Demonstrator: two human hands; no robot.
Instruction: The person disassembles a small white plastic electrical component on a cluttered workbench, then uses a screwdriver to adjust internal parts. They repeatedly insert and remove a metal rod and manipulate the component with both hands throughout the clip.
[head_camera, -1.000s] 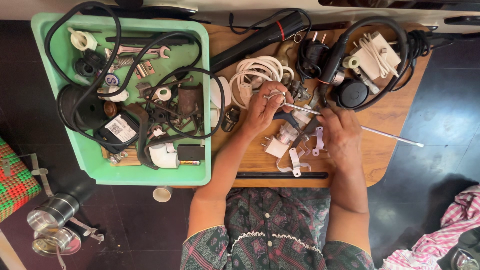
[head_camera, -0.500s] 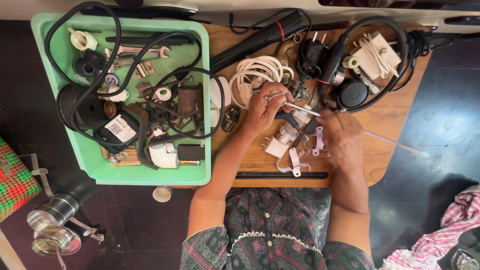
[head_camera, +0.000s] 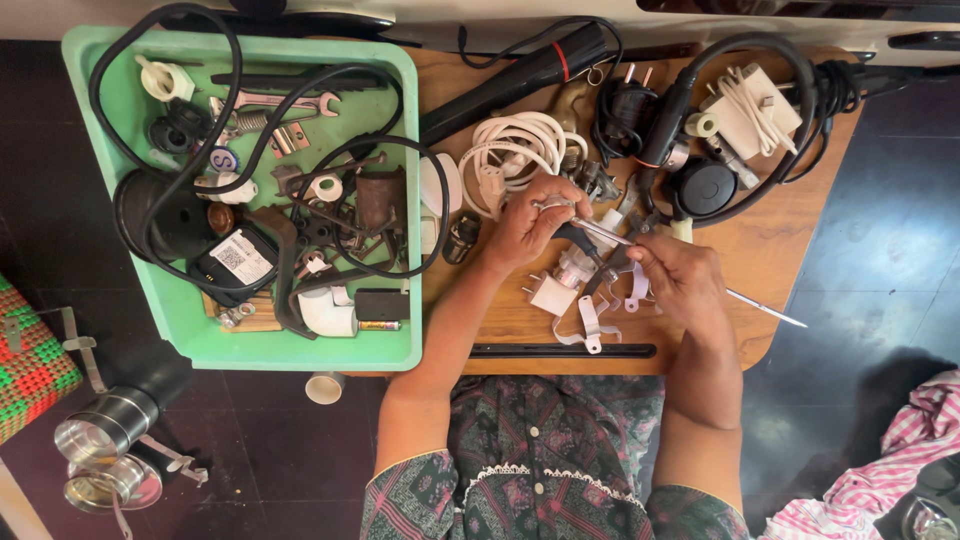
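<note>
At nine o'clock a green tray (head_camera: 130, 330) holds cables, a wrench (head_camera: 268, 101) and fittings. Near centre, the left hand (head_camera: 528, 222) pinches a small metal part (head_camera: 553, 204) above a white plug (head_camera: 553, 293). At three o'clock of it, the right hand (head_camera: 682, 281) is closed around a thin metal rod (head_camera: 765, 308), its tip meeting that part.

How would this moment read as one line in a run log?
left hand: holds small metal part | right hand: holds thin metal rod against it | near: white plug | left: green tray
</note>
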